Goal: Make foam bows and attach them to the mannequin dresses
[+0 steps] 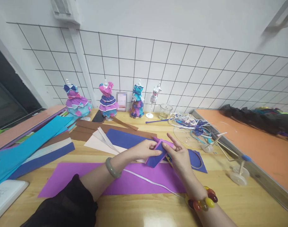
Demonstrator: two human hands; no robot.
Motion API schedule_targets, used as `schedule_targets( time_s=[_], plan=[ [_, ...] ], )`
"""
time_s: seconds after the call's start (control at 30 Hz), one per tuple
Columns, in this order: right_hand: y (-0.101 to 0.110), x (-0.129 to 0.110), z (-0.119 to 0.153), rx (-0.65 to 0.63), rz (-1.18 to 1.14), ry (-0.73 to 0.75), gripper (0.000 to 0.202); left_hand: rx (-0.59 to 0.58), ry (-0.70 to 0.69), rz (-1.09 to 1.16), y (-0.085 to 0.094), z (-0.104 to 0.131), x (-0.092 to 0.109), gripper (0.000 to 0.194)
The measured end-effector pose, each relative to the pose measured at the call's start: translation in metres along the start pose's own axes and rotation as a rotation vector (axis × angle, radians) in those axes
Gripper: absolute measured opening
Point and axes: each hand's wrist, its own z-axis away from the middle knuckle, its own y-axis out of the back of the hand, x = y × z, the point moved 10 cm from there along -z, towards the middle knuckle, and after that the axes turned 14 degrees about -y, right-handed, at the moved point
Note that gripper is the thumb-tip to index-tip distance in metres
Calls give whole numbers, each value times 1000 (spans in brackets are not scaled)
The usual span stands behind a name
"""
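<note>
Both hands grip a folded piece of dark blue and purple paper or fabric, held above the table. My left hand pinches its left side, thumb on the blue face. From the right, my right hand presses its thumb on the upper edge, with the index finger stretched out. Beneath my forearms lies a wide purple sheet, crossed by a thin white ribbon. Behind my left hand is a dark blue sheet. A small hoop rests on another dark blue piece right of my right hand.
Mini dress forms in ruffled dresses stand along the wall, beside a bare one and a glass. Tangled ribbons and a wooden stick frame sit at right, before an orange board. Turquoise strips cover the left.
</note>
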Motion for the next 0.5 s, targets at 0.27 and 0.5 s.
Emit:
schedule_targets(
  time_s=[0.27,0.5],
  plan=[
    [-5,4,1,-24,68,31,72,103,8,-317,27,2,1,31],
    [-7,4,2,-17,88,24,72,150,138,16,12,7,-7,37]
  ],
)
